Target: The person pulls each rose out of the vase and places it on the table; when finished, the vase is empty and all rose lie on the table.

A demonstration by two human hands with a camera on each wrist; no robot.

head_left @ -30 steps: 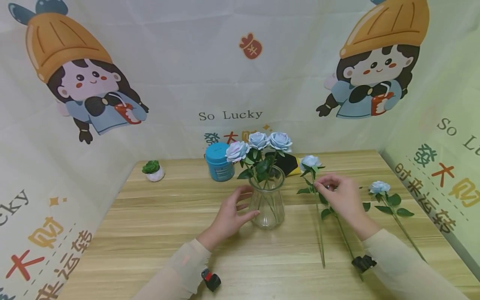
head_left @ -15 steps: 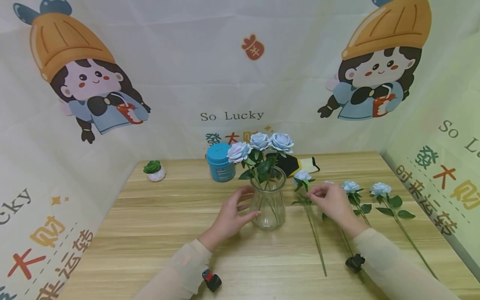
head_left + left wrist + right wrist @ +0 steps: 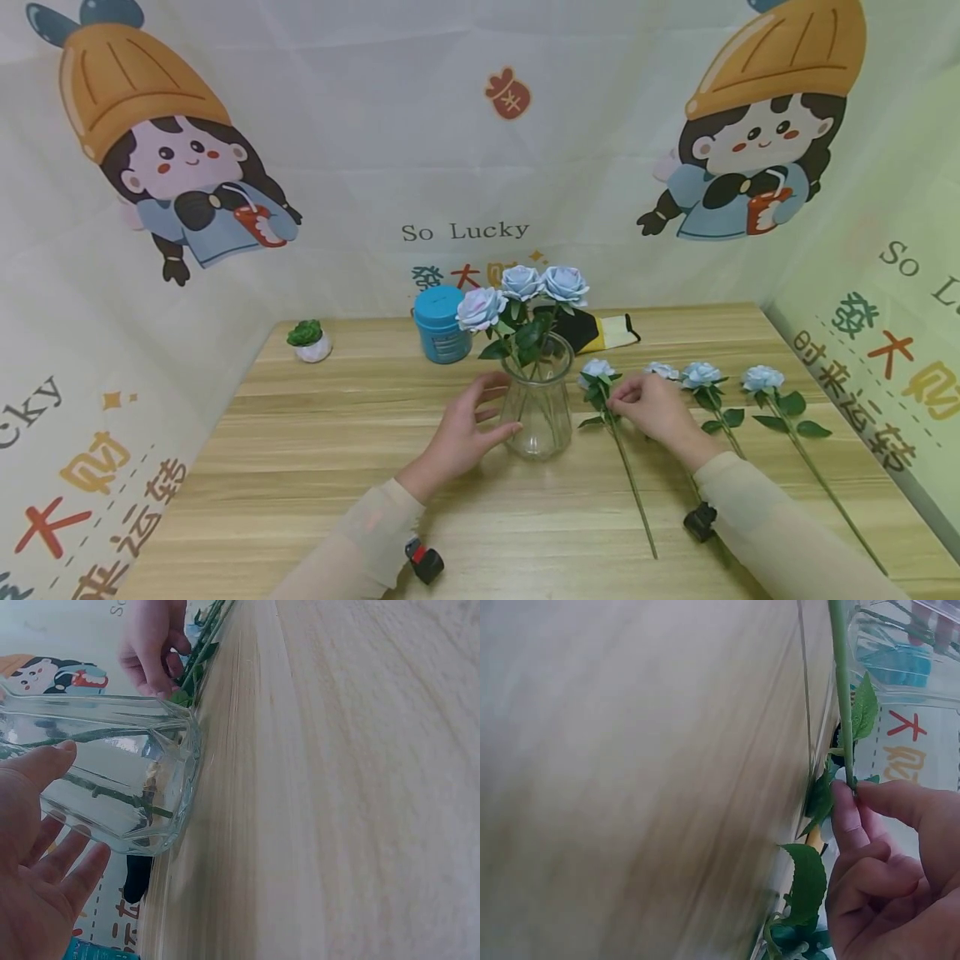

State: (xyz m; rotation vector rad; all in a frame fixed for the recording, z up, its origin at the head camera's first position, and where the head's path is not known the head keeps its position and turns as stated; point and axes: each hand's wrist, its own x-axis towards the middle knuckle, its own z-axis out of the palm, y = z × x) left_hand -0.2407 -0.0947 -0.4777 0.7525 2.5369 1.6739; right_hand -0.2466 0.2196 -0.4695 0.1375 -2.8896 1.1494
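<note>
A clear glass vase [image 3: 536,417] stands upright in the head view, holding three pale blue roses [image 3: 521,285]. My left hand [image 3: 467,425] cups the vase's left side, thumb in front and fingers behind; the left wrist view shows the thumb [image 3: 56,759] against the glass. To the right of the vase, my right hand [image 3: 656,412] pinches the green stem [image 3: 843,697] of a single pale blue rose [image 3: 597,372] between thumb and fingertips, just below its leaves. That rose's stem slants toward the table's front.
Several more roses lie right of my right hand, one rose [image 3: 763,380] being farthest right. Behind the vase are a blue canister [image 3: 442,327] and a black, yellow and white item [image 3: 600,332]. A small potted plant [image 3: 309,340] stands at the back left.
My right hand has moved left and down, bringing the pinched rose lower and closer to the vase. The left hand has stayed at the vase.
</note>
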